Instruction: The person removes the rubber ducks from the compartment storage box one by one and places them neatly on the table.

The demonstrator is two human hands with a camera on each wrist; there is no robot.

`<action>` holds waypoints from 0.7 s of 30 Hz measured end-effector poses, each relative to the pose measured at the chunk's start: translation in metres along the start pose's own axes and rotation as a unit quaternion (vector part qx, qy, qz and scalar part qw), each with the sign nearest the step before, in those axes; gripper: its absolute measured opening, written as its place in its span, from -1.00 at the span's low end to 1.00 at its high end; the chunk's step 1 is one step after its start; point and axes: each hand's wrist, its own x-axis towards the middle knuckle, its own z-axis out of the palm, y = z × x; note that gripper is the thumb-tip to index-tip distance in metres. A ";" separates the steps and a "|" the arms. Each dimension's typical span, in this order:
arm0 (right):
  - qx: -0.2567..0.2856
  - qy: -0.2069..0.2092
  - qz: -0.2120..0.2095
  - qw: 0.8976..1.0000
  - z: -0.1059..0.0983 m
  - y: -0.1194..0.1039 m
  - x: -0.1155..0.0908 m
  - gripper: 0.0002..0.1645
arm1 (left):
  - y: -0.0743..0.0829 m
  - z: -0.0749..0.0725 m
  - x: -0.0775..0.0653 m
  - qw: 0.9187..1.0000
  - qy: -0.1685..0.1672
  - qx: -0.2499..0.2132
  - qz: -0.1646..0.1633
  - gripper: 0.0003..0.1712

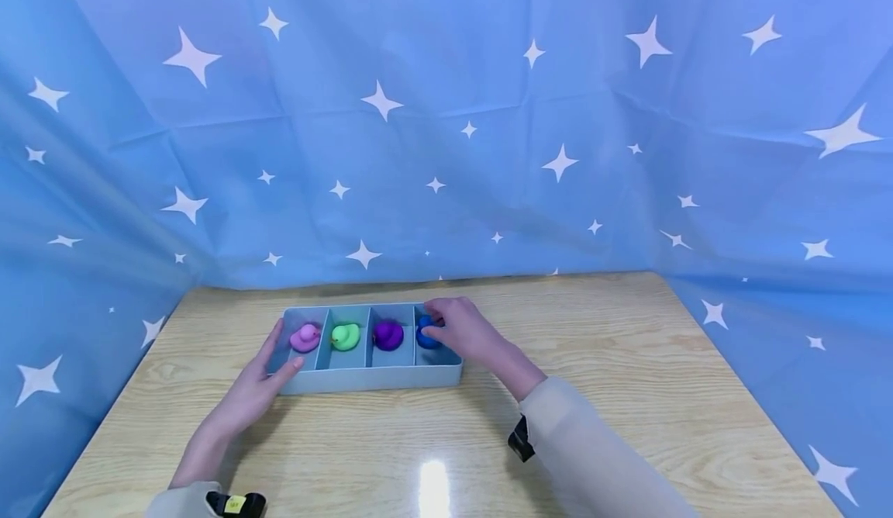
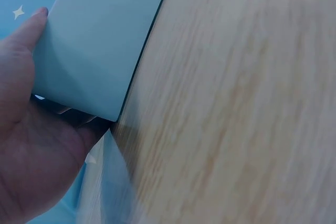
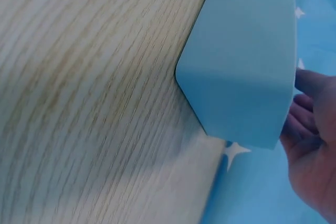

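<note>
A light blue box (image 1: 370,379) with compartments in a row sits on the table. From left to right the compartments hold a pink toy duck (image 1: 305,338), a green toy duck (image 1: 345,336), a purple toy duck (image 1: 388,336) and a blue toy duck (image 1: 425,333). My left hand (image 1: 253,388) holds the box's left end, thumb at the front wall and fingers along the side. Over the right end, my right hand (image 1: 466,330) reaches into the last compartment and pinches the blue duck, partly hiding it. In the right wrist view, its fingertips are behind the box wall (image 3: 241,51).
The wooden table (image 1: 628,394) extends to both sides and in front of the box. A blue curtain (image 1: 446,130) with white stars hangs behind it and along both sides. Each wrist wears a black device, and a light reflection (image 1: 434,487) shows at the front.
</note>
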 end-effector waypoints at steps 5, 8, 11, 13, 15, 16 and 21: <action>-0.026 0.004 -0.026 0.999 0.002 0.001 0.002 -0.51 | -0.001 -0.001 0.000 1.000 -0.010 -0.002 0.003 0.03; -0.037 0.004 -0.027 0.999 0.003 0.001 0.003 -0.50 | -0.001 -0.002 0.000 1.000 -0.015 -0.002 0.002 0.04; -0.052 -0.006 -0.019 0.998 0.002 0.000 0.004 -0.45 | -0.002 -0.002 0.001 1.000 -0.019 -0.004 0.001 0.05; -0.065 -0.014 -0.015 0.998 0.002 -0.001 0.005 -0.42 | -0.003 -0.002 0.001 1.000 -0.020 -0.005 -0.001 0.05; -0.075 -0.022 -0.011 0.997 0.001 -0.001 0.007 -0.39 | -0.003 -0.003 0.002 1.000 -0.021 -0.005 -0.003 0.06; -0.080 -0.025 -0.009 0.996 0.001 -0.001 0.008 -0.39 | -0.003 -0.003 0.002 1.000 -0.022 -0.005 -0.004 0.06; -0.088 -0.035 -0.002 0.995 0.001 0.001 0.010 -0.38 | -0.004 -0.003 0.002 1.000 -0.025 -0.008 -0.010 0.07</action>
